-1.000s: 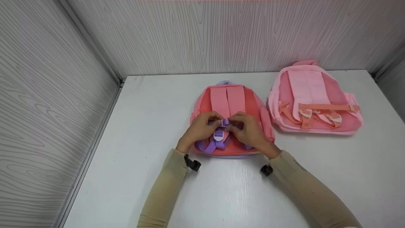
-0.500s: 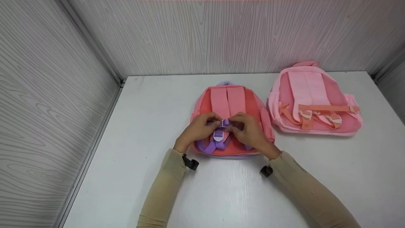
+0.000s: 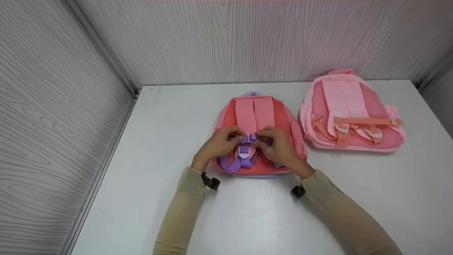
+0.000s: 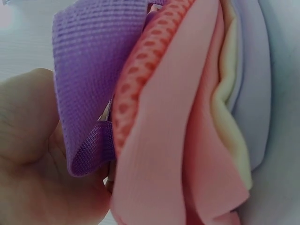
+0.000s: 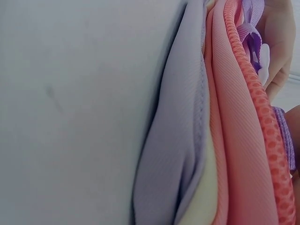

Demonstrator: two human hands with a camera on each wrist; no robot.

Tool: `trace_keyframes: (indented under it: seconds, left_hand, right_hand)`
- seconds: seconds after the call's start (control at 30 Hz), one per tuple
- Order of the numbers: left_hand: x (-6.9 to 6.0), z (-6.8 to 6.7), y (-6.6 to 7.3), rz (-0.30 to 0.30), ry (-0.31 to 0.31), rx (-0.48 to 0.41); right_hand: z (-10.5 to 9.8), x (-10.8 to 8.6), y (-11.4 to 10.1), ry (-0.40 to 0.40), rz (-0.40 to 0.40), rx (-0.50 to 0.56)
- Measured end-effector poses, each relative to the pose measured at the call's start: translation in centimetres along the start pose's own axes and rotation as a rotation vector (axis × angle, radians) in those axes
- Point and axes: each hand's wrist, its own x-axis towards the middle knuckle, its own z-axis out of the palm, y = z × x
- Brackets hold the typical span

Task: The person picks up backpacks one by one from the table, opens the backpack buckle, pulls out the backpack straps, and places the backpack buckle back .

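A coral-pink backpack lies with its shoulder straps facing up in the head view. My left hand and right hand meet over its middle. Between them runs a purple strap with a small pale slider. The left thumb and fingers pinch the strap's left part, while the right ones pinch it by the slider. Below, a white buckle sits on another purple strap. In the left wrist view a purple webbing loop covers part of the left hand; the fingertips are hidden in both wrist views.
A light pink backpack with orange straps lies to the right, close beside the coral one. Both rest on a white table. Grey wood-grain panels stand behind and at the sides.
My left hand has shifted slightly left, and more purple strap shows between its fingers and the slider. The right hand and both backpacks have stayed nearly in place.
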Motion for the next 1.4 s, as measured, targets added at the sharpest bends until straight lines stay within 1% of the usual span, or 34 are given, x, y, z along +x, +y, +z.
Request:
trace_keyframes:
  seconds: [0.23,0.43,0.5,0.67,0.8,1.13,1.27,1.4]
  left_hand:
    - [0.1,0.2,0.0,0.012,0.006,-0.018]
    - [0.0,0.4,0.1,0.009,0.013,-0.056]
    - [0.1,0.5,0.2,0.016,0.017,-0.063]
    - [0.3,0.8,0.3,0.023,0.035,-0.063]
    - [0.4,1.1,0.4,0.009,0.040,-0.054]
    - [0.4,1.4,0.5,-0.009,0.056,-0.045]
    - [0.3,1.3,0.6,-0.005,0.048,-0.046]
    - [0.1,0.9,0.5,-0.011,0.017,-0.074]
  right_hand:
    - [-0.1,0.0,0.1,-0.004,-0.023,-0.001]
    - [0.0,-0.1,0.0,-0.005,-0.021,-0.013]
    - [0.0,-0.1,0.1,-0.004,-0.022,-0.012]
    - [-0.1,0.0,0.2,0.008,-0.029,-0.008]
    - [-0.2,0.0,0.3,0.008,-0.035,0.004]
    - [-0.2,0.0,0.1,-0.008,0.000,0.003]
    - [-0.1,0.0,0.1,-0.011,0.005,0.003]
    - [-0.1,-0.1,0.2,-0.006,0.020,0.011]
